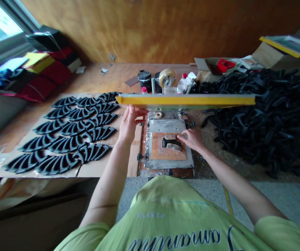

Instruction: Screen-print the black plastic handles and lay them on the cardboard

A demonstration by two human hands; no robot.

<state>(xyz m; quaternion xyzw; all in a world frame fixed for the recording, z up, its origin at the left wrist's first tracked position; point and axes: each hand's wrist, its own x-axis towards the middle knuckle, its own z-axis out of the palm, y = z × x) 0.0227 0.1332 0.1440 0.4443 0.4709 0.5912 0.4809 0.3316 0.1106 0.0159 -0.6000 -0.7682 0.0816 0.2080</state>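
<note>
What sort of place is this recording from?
Probably a small screen-printing workshop: a yellow-framed screen raised over a printing bed, rows of black plastic parts laid out on cardboard, and a large heap of similar parts.

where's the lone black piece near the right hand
The black curved piece lies centre of the head view on an orange pad atop a metal plate, just left of the right hand.

Amber wood-panelled wall [150, 28], window [0, 24] at left, speckled terrazzo floor [277, 198]
</note>
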